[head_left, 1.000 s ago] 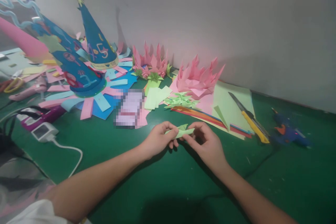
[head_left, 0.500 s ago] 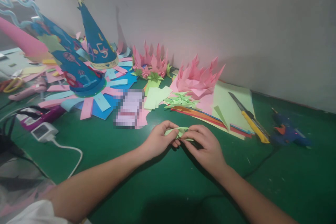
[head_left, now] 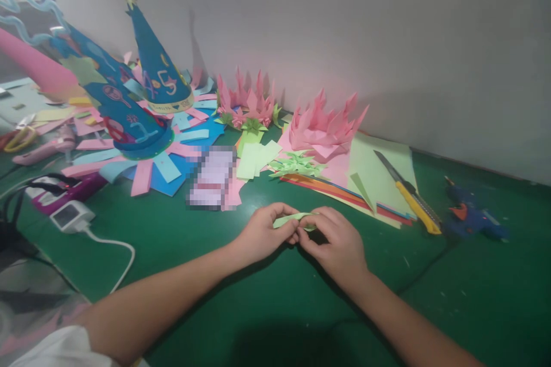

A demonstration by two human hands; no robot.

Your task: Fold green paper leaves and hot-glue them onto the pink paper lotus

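A small piece of folded light green paper point(head_left: 286, 220) is held between my two hands over the green table. My left hand point(head_left: 267, 230) pinches its left part between thumb and fingers. My right hand point(head_left: 336, 235) grips the right end, with its fingertips meeting those of the left hand. The fingers hide much of the paper. Beyond my hands lie green folded paper leaves point(head_left: 297, 164), and left of them several light green paper pieces point(head_left: 253, 160).
Pink paper flowers point(head_left: 322, 129) stand by the wall. A yellow utility knife point(head_left: 415, 203) with its blade out lies on green sheets point(head_left: 383, 166). Right of it is a blue glue gun point(head_left: 476, 221). Decorated blue cone hats point(head_left: 157, 69), a purple power strip point(head_left: 69, 192) and a white charger point(head_left: 73, 216) occupy the left.
The green paper has turned between my fingers and now shows a long narrow edge. My hands have shifted slightly, with the fingertips drawn closer together. Everything else lies as before.
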